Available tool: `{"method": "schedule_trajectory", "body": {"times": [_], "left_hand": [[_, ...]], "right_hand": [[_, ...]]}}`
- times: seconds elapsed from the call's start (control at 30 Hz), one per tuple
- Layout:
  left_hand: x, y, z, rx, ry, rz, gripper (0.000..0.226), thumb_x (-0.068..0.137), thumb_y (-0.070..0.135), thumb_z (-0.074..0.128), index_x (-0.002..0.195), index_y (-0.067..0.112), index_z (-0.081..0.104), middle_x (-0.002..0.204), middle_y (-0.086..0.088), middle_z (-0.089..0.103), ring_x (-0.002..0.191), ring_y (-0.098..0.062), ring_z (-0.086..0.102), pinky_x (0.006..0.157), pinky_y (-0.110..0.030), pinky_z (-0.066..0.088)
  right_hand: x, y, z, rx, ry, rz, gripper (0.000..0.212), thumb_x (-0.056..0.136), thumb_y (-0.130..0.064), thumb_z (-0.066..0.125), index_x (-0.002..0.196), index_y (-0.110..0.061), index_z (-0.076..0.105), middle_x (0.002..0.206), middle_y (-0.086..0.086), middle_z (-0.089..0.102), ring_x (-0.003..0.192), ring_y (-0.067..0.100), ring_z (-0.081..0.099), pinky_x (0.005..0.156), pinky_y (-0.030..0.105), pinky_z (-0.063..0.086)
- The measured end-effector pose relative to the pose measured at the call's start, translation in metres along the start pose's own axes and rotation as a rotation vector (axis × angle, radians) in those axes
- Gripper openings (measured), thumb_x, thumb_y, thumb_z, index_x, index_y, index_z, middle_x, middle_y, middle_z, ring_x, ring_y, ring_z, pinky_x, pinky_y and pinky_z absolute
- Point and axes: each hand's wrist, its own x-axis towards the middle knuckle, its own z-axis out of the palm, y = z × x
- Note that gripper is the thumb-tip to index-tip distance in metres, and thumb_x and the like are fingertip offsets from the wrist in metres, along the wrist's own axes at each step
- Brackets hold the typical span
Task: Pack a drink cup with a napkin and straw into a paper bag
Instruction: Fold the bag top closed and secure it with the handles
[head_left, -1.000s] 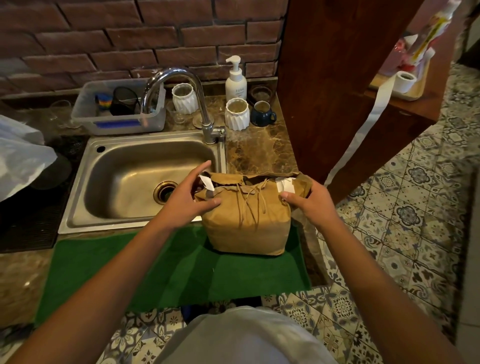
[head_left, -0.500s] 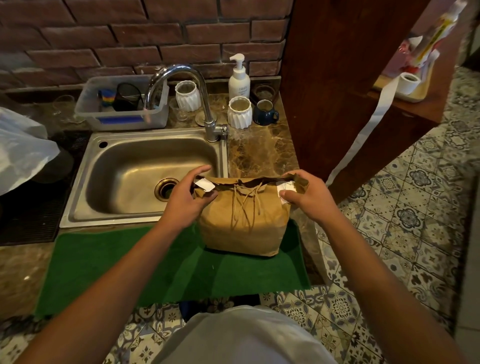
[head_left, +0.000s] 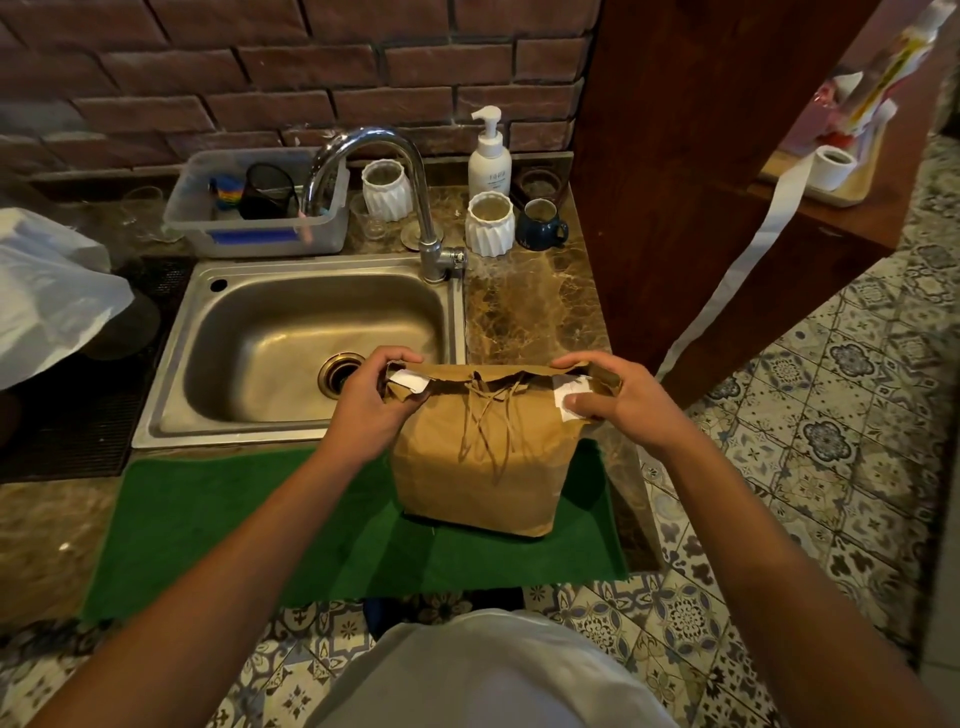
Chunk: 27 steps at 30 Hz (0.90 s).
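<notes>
Counter: brown marble counter (head_left: 524, 317) under a red brick wall, with a green mat (head_left: 270, 519) laid on its front edge.
Paper bag: the paper bag (head_left: 483, 467) stands upright on the right part of the green mat, just in front of the sink (head_left: 291, 343). Its top is folded over toward the person, and the twisted paper handles (head_left: 488, 421) hang down on the front face.
Contents: cup, napkin and straw are not visible; I judge they are already inside, because the bag looks full and its mouth is nearly closed.
Left hand: the left hand (head_left: 371, 402) pinches the left corner of the fold, thumb on top, beside a small white tab (head_left: 410, 383).
Right hand: the right hand (head_left: 618, 400) pinches the right corner, with the thumb pressing on a white sticker (head_left: 569, 397).
Step in hand: closing and sealing the top, I think.
How to do it well: keep both corners at the same height so the fold stays straight; press the stickers flat from the middle outward; do not push down hard, a drink cup under the fold may tip or lose its lid.
Risk: the bag stands close to the right edge of the mat and the counter, so hold it steady while pressing.
Around: a faucet (head_left: 395, 171), a soap bottle (head_left: 489, 156) and white ribbed cups (head_left: 489, 223) stand behind, well apart from the bag.
</notes>
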Motion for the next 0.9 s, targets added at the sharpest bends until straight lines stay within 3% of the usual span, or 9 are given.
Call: {"method": "schedule_trajectory", "body": {"times": [0.07, 0.17, 0.23, 0.33, 0.43, 0.53, 0.7, 0.77, 0.9], "left_hand": [[0.000, 0.001, 0.000, -0.021, 0.008, -0.006, 0.042, 0.081, 0.006, 0.080, 0.113, 0.026, 0.062, 0.116, 0.018, 0.060, 0.110, 0.007, 0.054, 0.086, 0.002, 0.039], [-0.001, 0.004, 0.000, -0.013, 0.013, -0.003, 0.048, 0.083, 0.006, 0.080, 0.121, 0.027, 0.060, 0.119, 0.025, 0.056, 0.109, 0.018, 0.051, 0.086, 0.005, 0.037], [-0.002, 0.005, -0.001, -0.020, 0.008, -0.012, 0.050, 0.083, 0.005, 0.079, 0.124, 0.025, 0.060, 0.118, 0.024, 0.056, 0.103, 0.026, 0.051, 0.083, 0.004, 0.039], [-0.005, 0.007, -0.002, -0.008, 0.005, -0.013, 0.053, 0.082, 0.006, 0.080, 0.128, 0.023, 0.060, 0.118, 0.024, 0.055, 0.104, 0.025, 0.051, 0.087, -0.001, 0.041], [-0.008, 0.010, -0.006, 0.033, -0.035, -0.046, 0.065, 0.081, 0.021, 0.084, 0.137, 0.032, 0.053, 0.126, 0.017, 0.051, 0.117, 0.002, 0.050, 0.102, -0.023, 0.042], [-0.010, 0.006, -0.014, -0.032, -0.076, -0.084, 0.081, 0.071, 0.033, 0.090, 0.138, 0.042, 0.046, 0.137, 0.006, 0.053, 0.128, -0.011, 0.051, 0.109, -0.034, 0.043], [-0.016, -0.004, -0.021, -0.054, 0.049, 0.060, 0.043, 0.074, 0.019, 0.088, 0.099, 0.032, 0.055, 0.110, 0.002, 0.068, 0.108, -0.014, 0.067, 0.102, -0.039, 0.054], [-0.016, -0.005, -0.020, 0.009, 0.037, 0.122, 0.032, 0.080, 0.018, 0.084, 0.097, 0.034, 0.062, 0.109, 0.007, 0.068, 0.107, -0.014, 0.067, 0.099, -0.043, 0.056], [-0.012, -0.007, -0.017, 0.029, 0.029, 0.202, 0.031, 0.086, 0.017, 0.079, 0.113, 0.031, 0.072, 0.118, 0.008, 0.068, 0.114, -0.014, 0.064, 0.098, -0.042, 0.055]], "right_hand": [[0.002, -0.003, -0.001, -0.025, -0.023, 0.025, 0.047, 0.081, -0.015, 0.083, 0.116, -0.043, 0.071, 0.131, -0.004, 0.065, 0.118, 0.023, 0.063, 0.096, 0.046, 0.054], [0.003, -0.007, -0.001, -0.055, -0.017, 0.031, 0.045, 0.080, -0.025, 0.084, 0.118, -0.044, 0.069, 0.133, -0.005, 0.062, 0.121, 0.023, 0.062, 0.103, 0.052, 0.052], [0.003, -0.011, -0.002, -0.066, -0.011, 0.012, 0.042, 0.083, -0.026, 0.083, 0.119, -0.041, 0.068, 0.131, -0.010, 0.063, 0.118, 0.017, 0.063, 0.101, 0.047, 0.054], [0.005, -0.015, -0.001, -0.123, -0.001, -0.014, 0.040, 0.085, -0.023, 0.082, 0.121, -0.035, 0.068, 0.123, -0.013, 0.066, 0.114, 0.011, 0.064, 0.096, 0.038, 0.055], [0.011, -0.014, 0.003, -0.206, 0.046, -0.020, 0.032, 0.088, -0.016, 0.078, 0.116, -0.030, 0.071, 0.107, -0.007, 0.070, 0.091, 0.019, 0.068, 0.079, 0.043, 0.060], [0.017, -0.010, 0.002, -0.182, 0.147, 0.009, 0.020, 0.091, -0.012, 0.074, 0.097, -0.032, 0.074, 0.088, -0.005, 0.069, 0.076, 0.014, 0.061, 0.068, 0.035, 0.052], [0.021, -0.011, -0.001, -0.163, 0.162, 0.041, 0.020, 0.092, -0.011, 0.071, 0.093, -0.030, 0.074, 0.083, -0.006, 0.066, 0.074, 0.011, 0.057, 0.067, 0.029, 0.046], [0.023, -0.012, 0.001, -0.168, 0.161, 0.037, 0.020, 0.092, -0.009, 0.070, 0.094, -0.029, 0.075, 0.084, -0.006, 0.066, 0.076, 0.011, 0.057, 0.069, 0.029, 0.047], [0.027, -0.013, 0.003, -0.164, 0.189, 0.037, 0.018, 0.093, -0.008, 0.068, 0.097, -0.025, 0.076, 0.086, -0.003, 0.066, 0.079, 0.013, 0.059, 0.071, 0.034, 0.050]]}}
